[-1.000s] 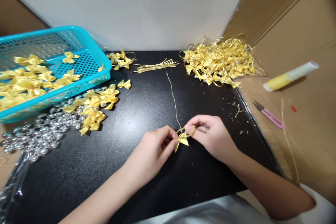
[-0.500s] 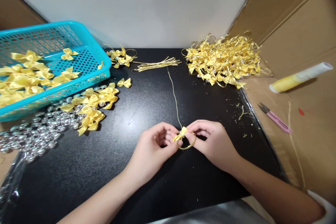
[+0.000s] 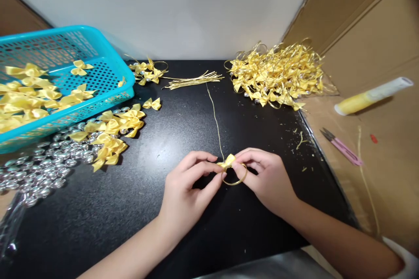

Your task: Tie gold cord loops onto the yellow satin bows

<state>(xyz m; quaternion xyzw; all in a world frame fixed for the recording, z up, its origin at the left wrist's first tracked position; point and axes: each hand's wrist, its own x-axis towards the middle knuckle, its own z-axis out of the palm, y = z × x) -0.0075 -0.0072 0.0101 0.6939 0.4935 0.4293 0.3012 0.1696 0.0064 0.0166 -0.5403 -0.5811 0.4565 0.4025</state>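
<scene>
Near the front middle of the black table, a yellow ribbon bow (image 3: 229,160) is pinched between both hands. My left hand (image 3: 191,187) is closed, its thumb and fingertips at the bow's left end. On the other side, my right hand (image 3: 270,176) grips the bow's right part between thumb and fingers. A gold wire loop (image 3: 234,183) hangs from the bow toward me. Behind the bow a thin pale cord (image 3: 216,122) runs away across the table. The fingertips partly hide the bow's centre.
A blue basket (image 3: 94,37) with yellow bows stands left, beside silver beads (image 3: 49,170) and loose bows (image 3: 111,146). Gold wire strips (image 3: 194,80) lie at the back. A heap of bow loops (image 3: 278,74), pink-handled snips (image 3: 342,147) and a tube (image 3: 373,96) are at right.
My left hand has shifted its grip: its index finger now reaches over to the bow's left end. The bow and loop have turned slightly; the right hand stays on them.
</scene>
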